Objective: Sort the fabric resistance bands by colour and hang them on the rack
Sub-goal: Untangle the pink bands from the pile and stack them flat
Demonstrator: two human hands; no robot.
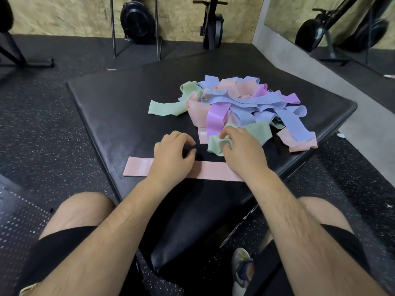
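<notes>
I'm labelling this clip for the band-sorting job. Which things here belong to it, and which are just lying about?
Job: tangled pile of bands; flat pink band; green band gripped by the right hand; left hand; black pad beneath them.
Lying about: fan-wheel machine; upright machine; wall mirror.

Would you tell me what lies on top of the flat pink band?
The left hand and the wrist of the right hand, which grips a green band, cross over the flat pink band; the stretches beneath them are hidden.

On mat [117,103]: band pile [241,101] behind lone band [139,168] (near edge).
</notes>
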